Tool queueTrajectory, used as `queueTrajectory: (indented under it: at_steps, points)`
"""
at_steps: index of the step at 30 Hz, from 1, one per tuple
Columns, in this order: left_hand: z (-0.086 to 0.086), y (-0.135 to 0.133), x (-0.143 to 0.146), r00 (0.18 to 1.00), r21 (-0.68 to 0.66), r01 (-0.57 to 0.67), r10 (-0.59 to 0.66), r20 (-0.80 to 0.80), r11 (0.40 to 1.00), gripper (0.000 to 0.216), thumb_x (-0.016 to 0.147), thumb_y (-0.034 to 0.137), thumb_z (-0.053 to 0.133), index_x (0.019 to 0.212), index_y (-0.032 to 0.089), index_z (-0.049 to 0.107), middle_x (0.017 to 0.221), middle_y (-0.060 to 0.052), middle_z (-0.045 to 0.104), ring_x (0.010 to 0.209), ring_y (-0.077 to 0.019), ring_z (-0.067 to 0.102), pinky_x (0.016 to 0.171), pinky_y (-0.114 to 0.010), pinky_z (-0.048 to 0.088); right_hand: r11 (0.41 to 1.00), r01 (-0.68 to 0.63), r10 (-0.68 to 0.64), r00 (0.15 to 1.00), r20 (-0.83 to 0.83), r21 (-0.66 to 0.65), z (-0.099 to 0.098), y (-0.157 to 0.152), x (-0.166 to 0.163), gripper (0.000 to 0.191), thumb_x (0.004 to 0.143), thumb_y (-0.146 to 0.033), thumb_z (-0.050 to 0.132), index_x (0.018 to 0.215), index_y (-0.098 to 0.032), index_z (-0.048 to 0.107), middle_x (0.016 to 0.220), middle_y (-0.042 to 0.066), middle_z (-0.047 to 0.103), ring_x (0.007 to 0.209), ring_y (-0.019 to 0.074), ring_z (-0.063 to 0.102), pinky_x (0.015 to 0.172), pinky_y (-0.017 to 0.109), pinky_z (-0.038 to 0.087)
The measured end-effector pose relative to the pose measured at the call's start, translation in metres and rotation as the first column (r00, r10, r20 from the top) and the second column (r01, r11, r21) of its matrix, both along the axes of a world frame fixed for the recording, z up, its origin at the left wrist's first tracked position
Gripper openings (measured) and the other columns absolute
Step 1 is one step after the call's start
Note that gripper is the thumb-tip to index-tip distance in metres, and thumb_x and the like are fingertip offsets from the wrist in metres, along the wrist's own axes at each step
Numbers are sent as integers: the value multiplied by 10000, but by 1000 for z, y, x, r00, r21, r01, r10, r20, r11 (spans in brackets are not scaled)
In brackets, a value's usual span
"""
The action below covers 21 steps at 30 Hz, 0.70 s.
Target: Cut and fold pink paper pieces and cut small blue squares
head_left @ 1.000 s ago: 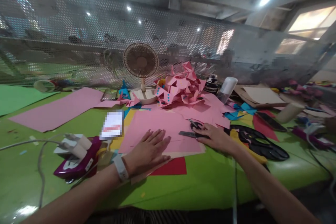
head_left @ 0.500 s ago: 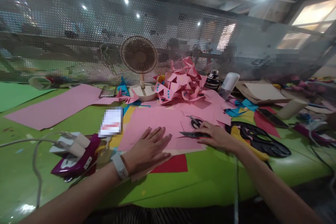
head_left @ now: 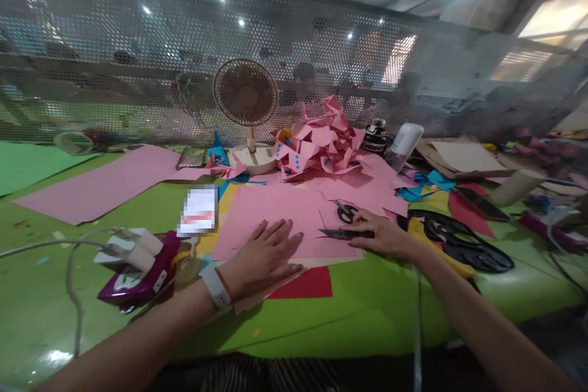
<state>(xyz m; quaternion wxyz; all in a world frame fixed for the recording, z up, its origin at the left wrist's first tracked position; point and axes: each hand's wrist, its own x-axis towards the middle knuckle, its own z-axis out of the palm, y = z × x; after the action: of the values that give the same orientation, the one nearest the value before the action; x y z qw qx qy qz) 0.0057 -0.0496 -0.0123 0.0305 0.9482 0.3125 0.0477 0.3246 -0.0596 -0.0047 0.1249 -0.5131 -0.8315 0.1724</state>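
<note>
Now the left hand (head_left: 265, 262) presses flat, spread and empty, on smooth pink paper (head_left: 275, 203); the right hand (head_left: 388, 236), half-curled, grips a dark, pointed blade (head_left: 339, 234).

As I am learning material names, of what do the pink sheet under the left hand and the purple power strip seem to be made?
Pink sheet: matt paper or thin card, by its flat, straight-edged, shineless face; which one stays open. Purple power strip: probably glossy hard plastic, by its smooth, shiny casing.

A fan (head_left: 247, 97) stands before a perforated screen (head_left: 179, 37) — purple power strip (head_left: 145, 282) at left.
</note>
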Motion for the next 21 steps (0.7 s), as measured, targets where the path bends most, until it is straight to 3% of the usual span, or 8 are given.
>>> queueTrajectory:
  at_steps: [8, 13, 21]
  points:
    - [-3, 1, 0, 1000, 7, 5, -6, 26, 1000, 621, 869, 621, 246, 1403, 303, 227, 1491, -45, 187, 1352, -272, 171, 1081, -465, 103, 995, 13, -16, 1000, 27, 96, -7, -2, -12, 385, 837, -438, 513, 1215, -372, 540, 1037, 40, 473, 926, 186, 524, 805, 306, 440]
    - [1, 0, 0, 1000, -10, 1, -1, 15, 1000, 626, 870, 620, 246, 1403, 294, 233, 1491, -53, 183, 1355, -274, 160, 1081, -467, 108, 998, -1, -1, 999, 38, 58, -7, 0, -7, 366, 835, -429, 517, 1193, -368, 561, 982, 33, 487, 873, 175, 538, 773, 296, 452]
    - [1, -1, 1, 1000, -3, -4, 4, 18, 1000, 646, 871, 620, 231, 1417, 276, 189, 1491, -54, 183, 1355, -266, 162, 1083, -454, 106, 993, 24, -28, 999, 26, 114, -5, -4, -9, 404, 799, -450, 554, 1143, -237, 552, 1104, 82, 525, 1011, 236, 514, 871, 368, 420]
